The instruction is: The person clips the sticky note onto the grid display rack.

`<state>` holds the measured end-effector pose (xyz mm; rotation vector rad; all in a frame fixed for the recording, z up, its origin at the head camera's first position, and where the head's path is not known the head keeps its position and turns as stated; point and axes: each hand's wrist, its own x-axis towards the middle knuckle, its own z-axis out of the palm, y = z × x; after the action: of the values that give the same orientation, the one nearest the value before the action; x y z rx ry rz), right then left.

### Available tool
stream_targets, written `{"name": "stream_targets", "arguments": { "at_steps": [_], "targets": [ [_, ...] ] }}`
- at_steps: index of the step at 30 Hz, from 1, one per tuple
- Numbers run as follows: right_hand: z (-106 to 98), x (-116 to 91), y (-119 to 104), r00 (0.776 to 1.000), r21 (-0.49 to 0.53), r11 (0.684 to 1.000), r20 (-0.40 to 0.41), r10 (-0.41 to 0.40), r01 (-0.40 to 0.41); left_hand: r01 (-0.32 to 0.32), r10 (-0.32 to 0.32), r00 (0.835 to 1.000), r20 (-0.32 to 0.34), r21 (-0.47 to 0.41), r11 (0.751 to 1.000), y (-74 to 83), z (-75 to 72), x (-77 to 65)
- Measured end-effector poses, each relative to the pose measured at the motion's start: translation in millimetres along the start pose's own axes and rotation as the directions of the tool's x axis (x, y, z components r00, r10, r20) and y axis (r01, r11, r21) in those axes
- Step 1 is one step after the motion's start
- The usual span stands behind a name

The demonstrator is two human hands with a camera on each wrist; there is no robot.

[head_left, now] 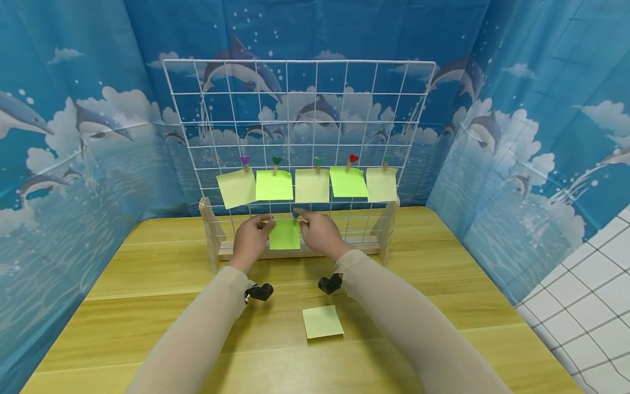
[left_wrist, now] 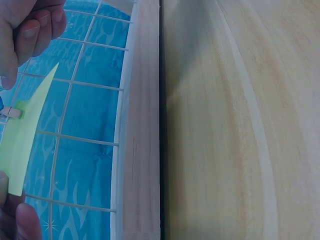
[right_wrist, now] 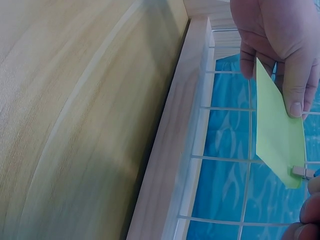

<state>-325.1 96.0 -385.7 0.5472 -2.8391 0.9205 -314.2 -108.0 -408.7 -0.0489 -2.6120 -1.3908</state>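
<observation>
A bright green sticky note [head_left: 284, 235] hangs low on the white wire grid [head_left: 316, 121], with a small wooden clothespin [right_wrist: 302, 172] with a blue top at its upper right corner. My left hand [head_left: 252, 239] pinches the note's left edge, thumb in front and fingers behind. At the clothespin's blue top, my right hand [head_left: 321, 232] has its index finger and thumb around it, the other fingers curled. In the left wrist view, the note [left_wrist: 24, 135] stands out at an angle from the grid, and part of the clothespin is cut off by the frame.
Above hangs a row of pale yellow and green notes [head_left: 274, 186] on heart-topped clothespins [head_left: 353, 160]. A wooden stand [head_left: 210, 235] holds the grid on the wooden table [head_left: 162, 306]. One pale yellow note [head_left: 322, 322] lies between my forearms. Dolphin-printed curtains [head_left: 59, 158] surround the table.
</observation>
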Motion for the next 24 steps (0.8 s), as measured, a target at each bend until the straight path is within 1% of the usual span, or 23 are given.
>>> {"name": "stream_targets", "arguments": {
  "at_steps": [6, 13, 17, 20, 24],
  "targets": [
    [-1.9, 0.0, 1.7, 1.0, -0.003, 1.0, 0.019, -0.008, 0.008, 0.002, -0.002, 1.0, -0.003, 0.001, 1.0, -1.2, 0.5, -0.2],
    [-6.7, -3.1, 1.8, 0.999, 0.03, 0.999, 0.041, -0.018, 0.017, -0.016, 0.015, 1.0, 0.013, 0.015, 1.0, -5.0, 0.9, 0.4],
    [-9.6, -8.9, 4.0, 0.999, 0.03, 0.999, 0.031, -0.03, 0.029, -0.018, 0.018, 1.0, 0.023, 0.024, 1.0, -5.2, -0.4, -1.9],
    [-13.7, -15.4, 6.0, 0.998, 0.036, 0.998, 0.024, -0.056, 0.055, -0.024, 0.023, 0.999, 0.025, 0.031, 0.999, -4.9, -2.6, -4.7],
    [-22.0, -25.9, 10.4, 0.996, 0.033, 0.996, 0.036, -0.084, 0.083, -0.035, 0.034, 0.999, 0.03, 0.045, 0.998, -3.5, -6.6, -8.9]
  ]
}}
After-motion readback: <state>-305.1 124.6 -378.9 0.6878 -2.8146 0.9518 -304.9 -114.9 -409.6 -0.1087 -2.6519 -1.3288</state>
